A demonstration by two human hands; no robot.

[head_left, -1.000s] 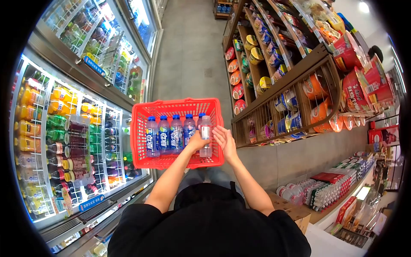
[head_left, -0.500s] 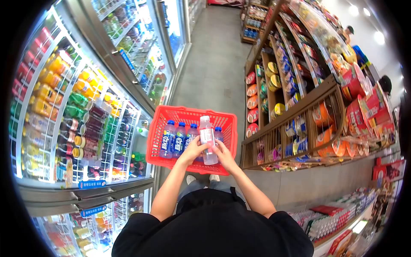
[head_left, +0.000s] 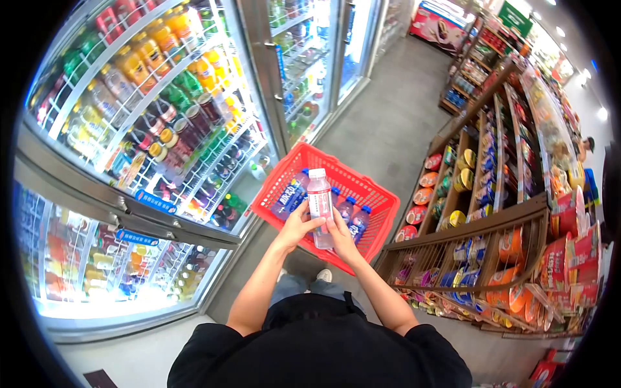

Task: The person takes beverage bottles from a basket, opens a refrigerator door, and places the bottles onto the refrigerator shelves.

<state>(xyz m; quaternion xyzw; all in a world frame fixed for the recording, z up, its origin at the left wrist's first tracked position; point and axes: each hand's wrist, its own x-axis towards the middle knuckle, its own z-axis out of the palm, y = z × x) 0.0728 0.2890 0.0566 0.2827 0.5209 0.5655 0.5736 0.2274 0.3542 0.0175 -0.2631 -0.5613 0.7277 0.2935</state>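
Note:
A clear bottle (head_left: 319, 202) with a white cap and a pink-and-white label is held over a red plastic basket (head_left: 373, 183), its cap pointing away from me. My left hand (head_left: 296, 226) is wrapped round its left side, thumb across the front. On the other side, my right hand (head_left: 342, 238) grips its lower right part. Several blue-capped bottles (head_left: 289, 199) with blue labels lie in the basket, partly hidden by my hands and the held bottle. What supports the basket cannot be seen.
Glass-door drink coolers (head_left: 174, 123) filled with bottles line the left side. To the right stands a brown shelf (head_left: 475, 242) of cup noodles and packets. A grey-floored aisle (head_left: 381, 116) runs ahead, with a red chest freezer (head_left: 436, 29) at its far end.
The view has swung left, so the shelves and aisle appear farther right. The basket now appears slanted in view. Both hands still hold the clear bottle, which has shifted slightly to the right.

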